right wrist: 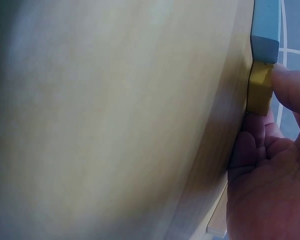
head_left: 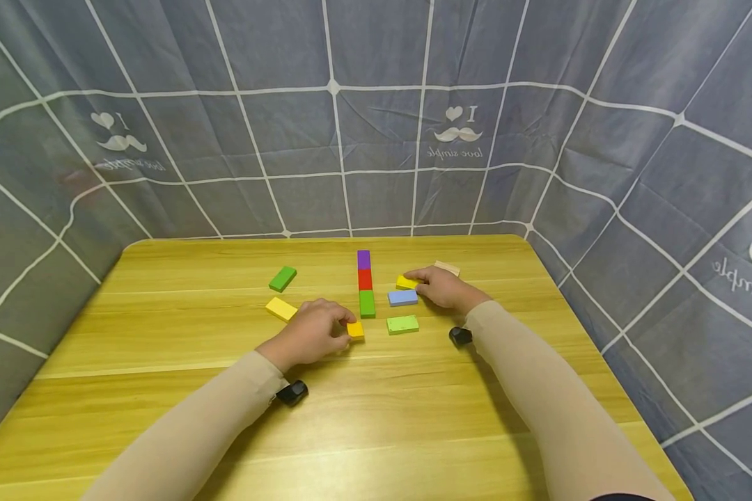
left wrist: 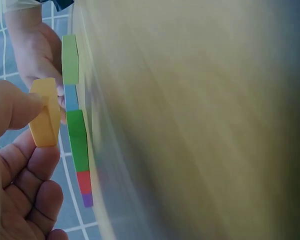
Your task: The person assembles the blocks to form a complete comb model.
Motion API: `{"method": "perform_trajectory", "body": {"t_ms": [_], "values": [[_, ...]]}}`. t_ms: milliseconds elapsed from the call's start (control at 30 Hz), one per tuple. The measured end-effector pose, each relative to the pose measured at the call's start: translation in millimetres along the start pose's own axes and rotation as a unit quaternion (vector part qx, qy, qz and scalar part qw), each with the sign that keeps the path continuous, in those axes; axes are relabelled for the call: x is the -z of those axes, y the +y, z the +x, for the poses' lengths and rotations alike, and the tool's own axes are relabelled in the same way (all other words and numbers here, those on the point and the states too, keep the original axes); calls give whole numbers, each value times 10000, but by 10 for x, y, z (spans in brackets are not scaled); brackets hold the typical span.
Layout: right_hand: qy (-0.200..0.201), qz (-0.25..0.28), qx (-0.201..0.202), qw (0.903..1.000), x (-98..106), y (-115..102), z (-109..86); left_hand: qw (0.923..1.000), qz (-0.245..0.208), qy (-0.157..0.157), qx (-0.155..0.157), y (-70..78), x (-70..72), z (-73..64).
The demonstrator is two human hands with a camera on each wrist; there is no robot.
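Between thumb and fingers, my left hand [head_left: 313,332] pinches an orange-yellow block [left wrist: 45,112], held at the near end of a straight row. That row runs away from me: a green block [head_left: 367,305], then a red block [head_left: 365,280], then a purple block [head_left: 364,259] farthest. My right hand [head_left: 446,289] grips a yellow block [right wrist: 260,89] on the table, thumb on one side and fingertips at its end. Just in front of it lies a blue block [head_left: 403,298], and nearer me a light green block [head_left: 402,325].
Left of the row lie a dark green block [head_left: 283,279] and a pale yellow block [head_left: 281,309], partly behind my left hand. A light wooden block [head_left: 448,268] sits behind my right hand. Grey curtains [head_left: 376,132] surround the wooden table [head_left: 376,431] at back and sides.
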State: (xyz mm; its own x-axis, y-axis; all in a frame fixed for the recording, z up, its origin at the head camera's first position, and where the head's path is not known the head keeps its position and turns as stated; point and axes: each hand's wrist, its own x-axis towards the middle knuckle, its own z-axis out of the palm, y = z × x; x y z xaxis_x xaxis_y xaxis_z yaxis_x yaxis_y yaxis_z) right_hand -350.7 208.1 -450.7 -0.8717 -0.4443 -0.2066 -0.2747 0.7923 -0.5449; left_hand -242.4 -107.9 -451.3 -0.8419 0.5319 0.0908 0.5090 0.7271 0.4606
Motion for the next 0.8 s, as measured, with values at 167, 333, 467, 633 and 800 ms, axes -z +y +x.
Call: {"method": "perform_trajectory", "body": {"t_ms": [167, 333, 467, 633, 800], "values": [[-33, 79, -49, 10000, -2, -8, -11, 9999, 28, -105, -19, 44, -39, 19], [-62, 75, -88, 9999, -6, -7, -11, 9997, 127, -200, -22, 96, -64, 36], [-50, 26, -93, 9999, -6, -10, -7, 9994, 235, -250, 54, 134, -80, 55], [-31, 19, -70, 10000, -6, -4, -8, 9987, 330, -332, 191, 146, -120, 95], [-30, 31, -95, 9999, -10, 4, 3, 9984, 250, -297, 406, 153, -156, 145]]}}
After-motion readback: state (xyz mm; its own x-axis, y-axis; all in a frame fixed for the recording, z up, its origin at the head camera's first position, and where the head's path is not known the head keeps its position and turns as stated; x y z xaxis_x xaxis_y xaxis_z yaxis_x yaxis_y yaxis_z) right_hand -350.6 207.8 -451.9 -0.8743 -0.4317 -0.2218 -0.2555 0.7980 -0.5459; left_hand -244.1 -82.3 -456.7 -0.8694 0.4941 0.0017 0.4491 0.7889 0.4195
